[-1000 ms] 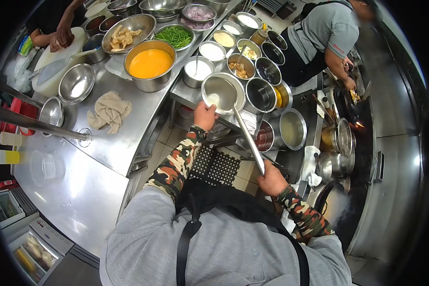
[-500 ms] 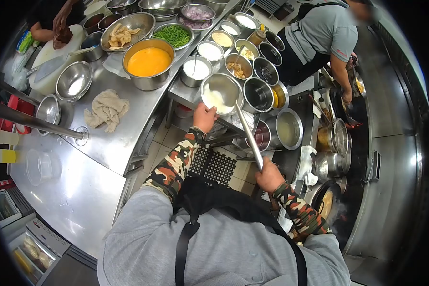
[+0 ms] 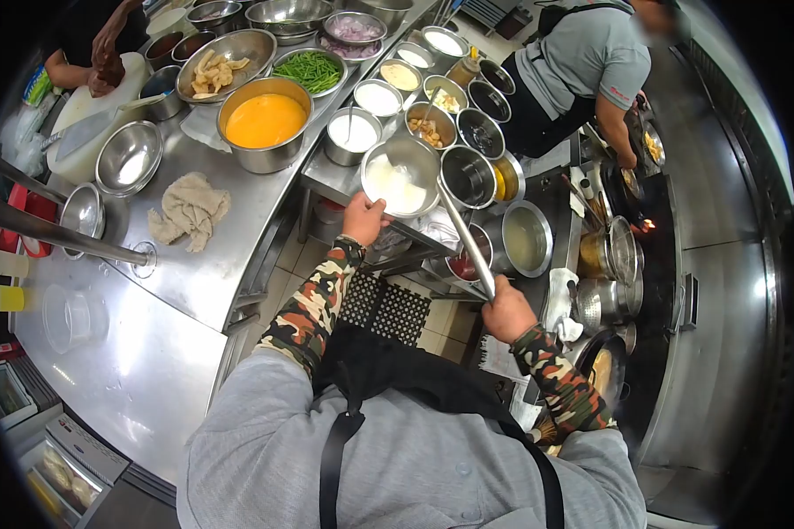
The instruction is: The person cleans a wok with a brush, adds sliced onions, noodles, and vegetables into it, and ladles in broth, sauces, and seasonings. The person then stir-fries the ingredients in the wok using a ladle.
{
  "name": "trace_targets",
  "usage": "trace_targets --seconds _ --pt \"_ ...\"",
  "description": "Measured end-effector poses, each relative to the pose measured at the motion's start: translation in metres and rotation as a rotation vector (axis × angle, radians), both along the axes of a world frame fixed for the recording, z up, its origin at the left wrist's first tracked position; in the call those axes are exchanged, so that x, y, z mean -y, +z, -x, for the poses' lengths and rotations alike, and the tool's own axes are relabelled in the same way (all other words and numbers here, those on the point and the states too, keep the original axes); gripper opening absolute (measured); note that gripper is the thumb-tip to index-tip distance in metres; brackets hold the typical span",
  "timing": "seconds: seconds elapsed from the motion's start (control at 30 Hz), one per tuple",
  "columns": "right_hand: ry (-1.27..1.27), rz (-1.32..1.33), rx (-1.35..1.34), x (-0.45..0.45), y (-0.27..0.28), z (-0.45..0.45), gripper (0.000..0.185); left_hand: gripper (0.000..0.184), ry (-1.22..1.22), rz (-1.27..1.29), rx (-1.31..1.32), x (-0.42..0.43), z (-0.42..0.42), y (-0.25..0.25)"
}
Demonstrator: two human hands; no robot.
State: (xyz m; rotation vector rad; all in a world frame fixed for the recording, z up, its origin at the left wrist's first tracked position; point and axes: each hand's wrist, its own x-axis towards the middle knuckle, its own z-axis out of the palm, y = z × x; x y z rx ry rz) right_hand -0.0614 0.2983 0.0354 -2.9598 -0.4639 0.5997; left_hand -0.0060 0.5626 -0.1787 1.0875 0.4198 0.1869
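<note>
My left hand (image 3: 363,219) grips the near rim of a round metal bowl (image 3: 400,152), thumb over the edge. White, pale pieces (image 3: 395,187) lie in the bowl, which is tilted toward me. In my right hand (image 3: 508,311), closed around its lower end, is a long-handled metal utensil (image 3: 464,231). Its handle slants up to the bowl's right rim; I cannot make out its head. Close beyond the bowl are a pot of white powder (image 3: 351,139) with a spoon in it, a pot of brown pieces (image 3: 430,132) and a dark pot (image 3: 469,178).
On the left steel counter are a pot of orange liquid (image 3: 265,119), a crumpled cloth (image 3: 188,210), green vegetables (image 3: 310,69) and metal bowls (image 3: 129,159). A co-worker (image 3: 582,66) stands at the stove, right, near a small flame (image 3: 647,225). Another person's hands (image 3: 106,66) are at a cutting board.
The bowl shows more of its white contents and is angled more toward me. The utensil's upper end sits further toward the bowl's right rim. The whole view has shifted slightly.
</note>
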Motion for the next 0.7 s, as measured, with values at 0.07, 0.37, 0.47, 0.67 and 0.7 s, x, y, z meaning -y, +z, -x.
trace_targets --seconds 0.07,0.37,0.47,0.67,0.7 --pt "-0.017 -0.028 -0.046 0.000 -0.013 0.009 0.030 0.017 -0.023 -0.015 0.007 0.001 0.001 0.002" --pt "-0.068 -0.128 -0.338 -0.015 0.012 0.024 0.032 0.020 -0.050 0.012 0.042 0.002 0.000 0.006" --pt "-0.211 -0.129 -0.491 -0.013 0.033 0.017 0.032 0.019 -0.077 0.031 0.067 -0.006 0.000 0.004" --pt "0.026 -0.142 -0.169 0.011 0.031 -0.004 0.026 0.015 -0.085 0.032 0.003 -0.017 0.003 0.019" --pt "0.200 -0.120 0.086 0.009 0.026 -0.002 0.027 0.015 -0.084 0.036 0.000 -0.016 0.004 0.018"
